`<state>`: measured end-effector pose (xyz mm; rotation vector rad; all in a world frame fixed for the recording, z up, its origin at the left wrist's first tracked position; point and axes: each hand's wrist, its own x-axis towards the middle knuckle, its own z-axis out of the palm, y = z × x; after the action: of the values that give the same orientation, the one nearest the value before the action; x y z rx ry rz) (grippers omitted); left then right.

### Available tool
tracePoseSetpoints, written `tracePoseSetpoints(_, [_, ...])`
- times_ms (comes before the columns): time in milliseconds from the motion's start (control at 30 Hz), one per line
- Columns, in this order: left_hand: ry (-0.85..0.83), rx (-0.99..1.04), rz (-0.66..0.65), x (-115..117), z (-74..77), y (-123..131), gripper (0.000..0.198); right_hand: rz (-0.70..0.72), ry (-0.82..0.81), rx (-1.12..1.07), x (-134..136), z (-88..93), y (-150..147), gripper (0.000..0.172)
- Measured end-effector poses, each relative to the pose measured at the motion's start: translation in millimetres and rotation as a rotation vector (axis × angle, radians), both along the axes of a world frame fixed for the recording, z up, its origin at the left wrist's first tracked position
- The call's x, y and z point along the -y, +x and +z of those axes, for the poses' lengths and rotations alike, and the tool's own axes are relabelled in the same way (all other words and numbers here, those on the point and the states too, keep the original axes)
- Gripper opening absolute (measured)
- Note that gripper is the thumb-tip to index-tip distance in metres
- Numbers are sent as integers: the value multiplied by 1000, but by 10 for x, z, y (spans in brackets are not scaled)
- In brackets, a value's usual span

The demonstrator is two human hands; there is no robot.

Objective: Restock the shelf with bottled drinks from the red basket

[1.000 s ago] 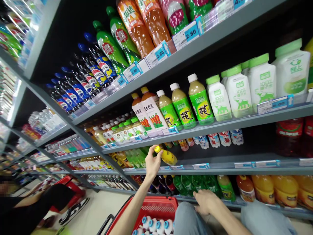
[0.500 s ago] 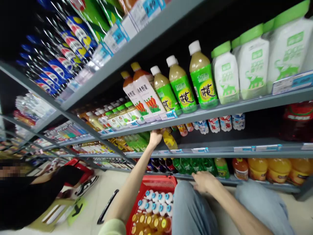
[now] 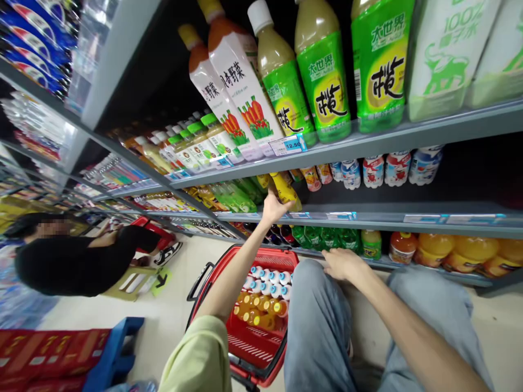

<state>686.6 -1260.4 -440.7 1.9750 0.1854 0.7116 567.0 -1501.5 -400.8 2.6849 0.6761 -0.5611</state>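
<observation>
On the lower shelf, my left hand [image 3: 274,209] is closed around a yellow bottle [image 3: 286,190], its thumb across the front and the other fingers partly hidden. The bottle leans to the left, with further yellow bottles behind it. Close to my knee [image 3: 314,283], my right hand [image 3: 342,264] hangs with loosely stretched fingers and holds nothing. A red shopping basket [image 3: 257,356] stands on the floor below my left arm. White bottles with blue caps [image 3: 267,275] and orange drink bottles [image 3: 255,307] fill its far part.
Overhead, a shelf edge [image 3: 351,149] carries large green-labelled bottles [image 3: 324,87] and carrot juice cartons [image 3: 253,114]. Small yogurt-drink bottles [image 3: 396,167] stand right of my left hand. At left sits a person in black [image 3: 69,261], near a blue pallet [image 3: 116,354] with red boxes [image 3: 49,351].
My left hand has moved from the yellow bottle's upper part down to its body. The view has shifted closer to the shelf, bringing more of the basket into sight. My right hand stays by the knee.
</observation>
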Motion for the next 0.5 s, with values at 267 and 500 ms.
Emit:
tracePoseSetpoints(267, [-15,-56,68,131,-212,127,77,-9,-21,-3,-10,-19,10,57])
tracePoseSetpoints(500, [-19,-96,144,-35,-280,248,77,-31,-21,-11,17,-64,42,58])
